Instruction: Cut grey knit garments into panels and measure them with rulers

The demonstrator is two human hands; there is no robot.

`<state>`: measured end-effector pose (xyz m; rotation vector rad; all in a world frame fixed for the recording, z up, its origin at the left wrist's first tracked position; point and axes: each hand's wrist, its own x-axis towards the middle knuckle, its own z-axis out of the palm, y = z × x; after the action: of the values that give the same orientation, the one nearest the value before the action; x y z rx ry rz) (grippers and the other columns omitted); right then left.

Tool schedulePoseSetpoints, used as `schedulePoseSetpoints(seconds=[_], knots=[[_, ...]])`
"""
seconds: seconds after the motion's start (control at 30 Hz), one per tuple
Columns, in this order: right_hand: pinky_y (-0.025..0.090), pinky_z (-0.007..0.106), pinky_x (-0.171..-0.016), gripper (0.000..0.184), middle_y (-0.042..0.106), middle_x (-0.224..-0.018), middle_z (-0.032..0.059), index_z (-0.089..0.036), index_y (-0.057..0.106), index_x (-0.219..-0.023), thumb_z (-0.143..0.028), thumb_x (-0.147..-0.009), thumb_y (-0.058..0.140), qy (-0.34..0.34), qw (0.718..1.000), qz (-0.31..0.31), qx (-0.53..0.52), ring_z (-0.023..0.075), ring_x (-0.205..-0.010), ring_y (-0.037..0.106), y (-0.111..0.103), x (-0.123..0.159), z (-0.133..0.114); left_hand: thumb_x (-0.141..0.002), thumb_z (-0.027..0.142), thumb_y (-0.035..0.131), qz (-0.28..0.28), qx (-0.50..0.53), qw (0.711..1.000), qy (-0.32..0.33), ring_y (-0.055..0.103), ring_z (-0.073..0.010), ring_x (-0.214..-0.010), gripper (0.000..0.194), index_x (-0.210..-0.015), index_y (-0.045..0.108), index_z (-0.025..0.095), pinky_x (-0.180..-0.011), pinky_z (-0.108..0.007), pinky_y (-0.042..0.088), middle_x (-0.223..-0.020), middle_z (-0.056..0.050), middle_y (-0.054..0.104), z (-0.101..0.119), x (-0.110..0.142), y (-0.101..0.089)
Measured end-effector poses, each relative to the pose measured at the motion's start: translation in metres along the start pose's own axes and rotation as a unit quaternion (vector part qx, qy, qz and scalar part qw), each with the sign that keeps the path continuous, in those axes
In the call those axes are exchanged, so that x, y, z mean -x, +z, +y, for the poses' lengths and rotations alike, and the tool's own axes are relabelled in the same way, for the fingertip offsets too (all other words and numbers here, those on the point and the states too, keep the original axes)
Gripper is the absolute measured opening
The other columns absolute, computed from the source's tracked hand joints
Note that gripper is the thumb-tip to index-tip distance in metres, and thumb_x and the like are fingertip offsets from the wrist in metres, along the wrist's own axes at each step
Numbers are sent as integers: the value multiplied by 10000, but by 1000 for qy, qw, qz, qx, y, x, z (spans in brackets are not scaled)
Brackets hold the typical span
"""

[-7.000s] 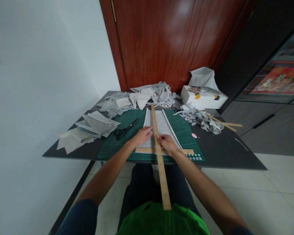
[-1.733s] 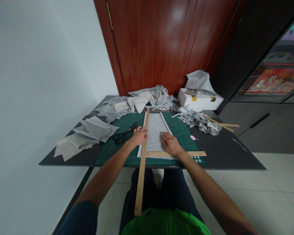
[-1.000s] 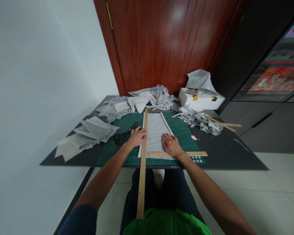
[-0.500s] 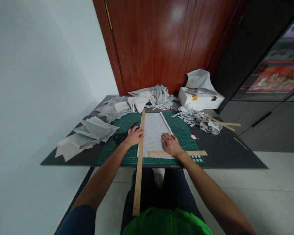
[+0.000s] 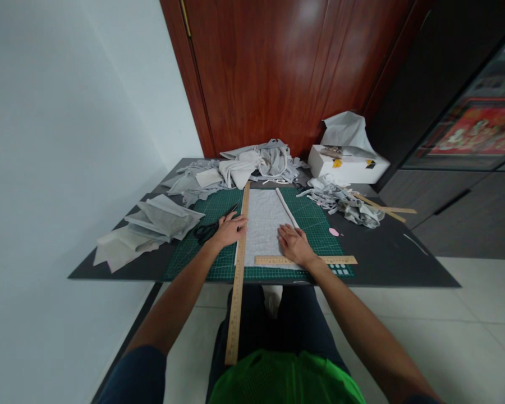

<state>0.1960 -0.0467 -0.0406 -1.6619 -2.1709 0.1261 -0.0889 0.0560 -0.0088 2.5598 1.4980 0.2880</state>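
A light grey piece of fabric point(image 5: 263, 224) lies on the green cutting mat point(image 5: 225, 273), its right edge folded or rolled into a narrow strip point(image 5: 287, 207). Along its left side runs a long wooden ruler point(image 5: 235, 303), reaching past the table's front edge. My left hand point(image 5: 228, 229) grips this ruler near the middle, fingers bent over it; a small dark spot shows by the fingers, too small to name. Black scissors point(image 5: 206, 231) lie just left of that hand. My right hand point(image 5: 293, 242) rests open on the fabric by the strip's lower end, above a short wooden ruler point(image 5: 336, 260).
Stacked fabric pieces point(image 5: 160, 219) lie at the left of the dark table point(image 5: 387, 258). Crumpled cloth point(image 5: 244, 167) fills the back. A white box point(image 5: 349, 168), fabric scraps point(image 5: 345, 205) and crossed wooden sticks point(image 5: 389, 210) are at the right. A reddish wooden door point(image 5: 269, 73) stands behind.
The view has tilted slightly, so the table sits a little higher. Both hands keep their places on the ruler and the fabric.
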Motion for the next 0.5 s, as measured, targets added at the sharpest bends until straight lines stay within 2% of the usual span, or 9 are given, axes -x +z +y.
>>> schedulePoseSetpoints(seconds=[0.17,0.5], knots=[[267,527,-1256,473,556,-1598,161,-176,604,-1492,-290,-1085,392,-3,1000,2,7,287,-1547,436,-1,1,-1,-999,340,532,14,-1,1000,0,346,-330,-1573,455,-1429,679,348,-1237,-589,287,-1624,6,550,-2,1,2],[301,522,-1247,485,556,-1599,156,-173,604,-1502,-278,-1078,394,-7,1000,6,26,284,-1537,455,1,1,0,-984,301,548,32,14,999,18,376,-338,-1556,452,-1403,704,368,-1231,-610,300,-1594,15,582,-9,2,6]])
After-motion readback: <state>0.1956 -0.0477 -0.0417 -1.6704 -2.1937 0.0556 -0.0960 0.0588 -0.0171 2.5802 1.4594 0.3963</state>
